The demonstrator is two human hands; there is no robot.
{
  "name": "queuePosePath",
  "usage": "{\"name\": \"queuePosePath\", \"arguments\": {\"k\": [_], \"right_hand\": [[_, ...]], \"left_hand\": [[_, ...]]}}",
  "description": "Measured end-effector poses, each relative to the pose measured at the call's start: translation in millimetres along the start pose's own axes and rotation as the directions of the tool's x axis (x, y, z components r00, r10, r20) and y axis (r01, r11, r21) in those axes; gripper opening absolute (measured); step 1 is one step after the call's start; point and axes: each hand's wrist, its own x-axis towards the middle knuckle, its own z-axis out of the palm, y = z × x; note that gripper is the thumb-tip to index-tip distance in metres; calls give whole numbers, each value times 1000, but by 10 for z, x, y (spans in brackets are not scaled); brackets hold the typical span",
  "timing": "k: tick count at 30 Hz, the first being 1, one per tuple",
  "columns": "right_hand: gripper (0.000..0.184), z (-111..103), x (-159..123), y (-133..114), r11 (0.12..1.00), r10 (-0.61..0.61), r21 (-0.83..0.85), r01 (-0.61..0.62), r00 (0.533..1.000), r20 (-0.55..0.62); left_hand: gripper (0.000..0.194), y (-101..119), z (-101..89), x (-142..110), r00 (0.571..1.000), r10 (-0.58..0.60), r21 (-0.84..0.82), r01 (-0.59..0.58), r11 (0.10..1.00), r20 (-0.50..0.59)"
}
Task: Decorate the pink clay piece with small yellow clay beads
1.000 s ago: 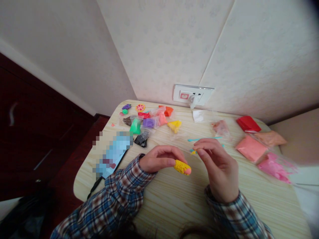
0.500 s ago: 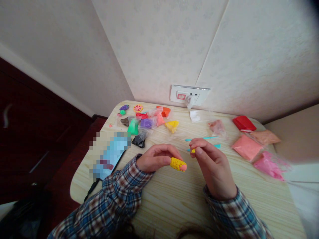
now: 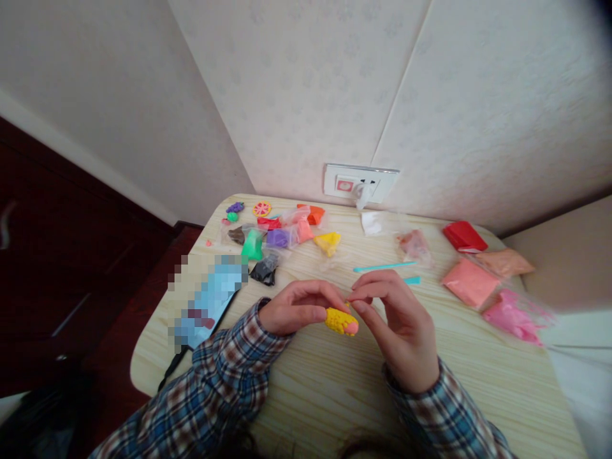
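My left hand [image 3: 299,307] pinches a small clay corn cob [image 3: 340,322], covered in yellow kernels with a bare pink tip facing right. Close to the cob's upper right side, my right hand [image 3: 399,325] has thumb and forefinger pressed together on a tiny piece of yellow clay [image 3: 347,305], which is mostly hidden by the fingertips. Whether that piece touches the cob I cannot tell. Behind the right hand lie a thin turquoise modelling tool [image 3: 382,266] and a second turquoise tool [image 3: 412,280], partly covered by the fingers.
Bags of coloured clay, among them green [image 3: 252,245], black [image 3: 265,271] and yellow [image 3: 327,243], spread along the table's back. More clay bags [image 3: 471,282] lie right. A partly blurred phone [image 3: 213,299] lies left, near finished clay pieces [image 3: 261,209]. A wall socket [image 3: 361,185] holds a plug.
My right hand has moved left, bringing the bit of yellow clay to the corn cob. The left hand keeps its grip almost in place. The view has shifted slightly.
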Motion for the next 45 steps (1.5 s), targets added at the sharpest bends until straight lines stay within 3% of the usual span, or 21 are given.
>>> {"name": "queuePosePath", "arguments": {"k": [8,20,23,27,32,39,45], "right_hand": [[11,15,2,-43,996,-65,-66,66,998,14],[12,16,17,-52,998,-27,-52,27,1000,16],[10,20,4,-27,995,99,29,-98,993,-57],[5,-9,18,40,926,339,231,-297,925,-172],[22,-34,62,105,826,477,409,-388,868,-140],[35,-21,92,66,694,571,553,-460,820,-34],[34,-37,98,81,682,558,569,-460,830,3]], "left_hand": [[23,-13,17,11,1000,-8,-20,8,1000,-3],[26,-2,-3,13,1000,-11,16,11,1000,-15],[26,3,-5,14,1000,-12,28,12,1000,-10],[28,15,10,15,999,-17,47,18,999,-29],[29,20,19,20,999,-11,60,14,998,-42],[28,20,-12,23,999,5,62,-2,998,-54],[29,27,0,28,998,10,55,-7,998,-61]]}}
